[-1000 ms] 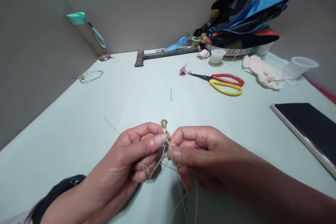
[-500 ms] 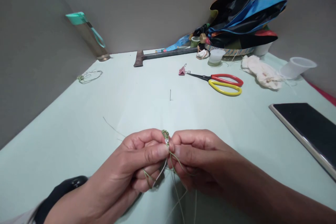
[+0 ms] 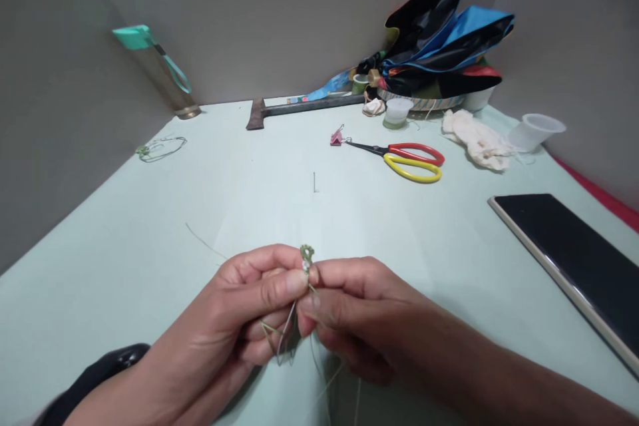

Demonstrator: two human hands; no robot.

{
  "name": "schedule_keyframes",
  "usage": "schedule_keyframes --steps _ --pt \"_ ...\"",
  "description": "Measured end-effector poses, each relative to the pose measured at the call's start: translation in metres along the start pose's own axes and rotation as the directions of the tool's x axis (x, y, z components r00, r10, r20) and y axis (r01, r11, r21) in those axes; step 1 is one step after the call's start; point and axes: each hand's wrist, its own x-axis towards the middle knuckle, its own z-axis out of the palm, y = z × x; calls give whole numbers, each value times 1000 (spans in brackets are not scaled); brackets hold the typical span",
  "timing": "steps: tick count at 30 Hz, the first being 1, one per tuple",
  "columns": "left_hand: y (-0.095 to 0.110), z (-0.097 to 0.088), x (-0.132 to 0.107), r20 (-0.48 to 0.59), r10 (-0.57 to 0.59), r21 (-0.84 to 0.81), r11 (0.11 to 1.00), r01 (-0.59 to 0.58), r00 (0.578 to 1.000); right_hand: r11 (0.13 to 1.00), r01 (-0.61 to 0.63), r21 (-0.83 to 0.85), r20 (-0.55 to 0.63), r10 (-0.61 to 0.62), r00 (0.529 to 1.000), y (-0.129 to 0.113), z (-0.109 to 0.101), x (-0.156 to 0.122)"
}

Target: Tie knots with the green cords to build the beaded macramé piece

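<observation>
Between thumb and forefinger, my left hand pinches a small knotted green cord piece with a looped tip and whitish bits below the loop. Loose green and pale strands run over the left fingers and hang beneath both hands. My right hand is closed against the piece just below the left thumb tip, thumb and fingers pinching green cord there. How many strands the right fingers hold is hidden. Past the hands, a thin nail or pin stands upright from the pale tabletop.
Scissors with red and yellow handles lie beyond my hands beside a pink binder clip. A phone lies at right. Along the back are a hammer-like tool, a bottle, plastic cups, a cloth and a cord bundle.
My right thumb and fingers have shifted lower and closer in, covering part of the green strands. The view has turned slightly, so objects sit farther left. The left hand keeps its pinch.
</observation>
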Motion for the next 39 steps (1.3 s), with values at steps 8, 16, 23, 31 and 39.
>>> schedule_keyframes --steps 8,16,23,31,39 --pt "2 -4 -1 -20 57 -31 998 -57 998 963 179 -204 -241 -226 944 -11 -11 -8" --pt "-7 -9 2 92 33 84 996 -41 995 939 279 -202 -295 -330 897 -8 -8 2" --pt "-7 -13 1 108 -10 57 998 4 994 951 290 -105 -270 -308 913 -9 -18 6" --pt "-6 -8 3 123 -21 110 994 7 992 961 275 -30 -243 -274 931 -8 -17 2" --pt "-5 -9 3 96 -41 105 994 31 995 971 238 -37 -239 -240 941 -10 -14 -1"
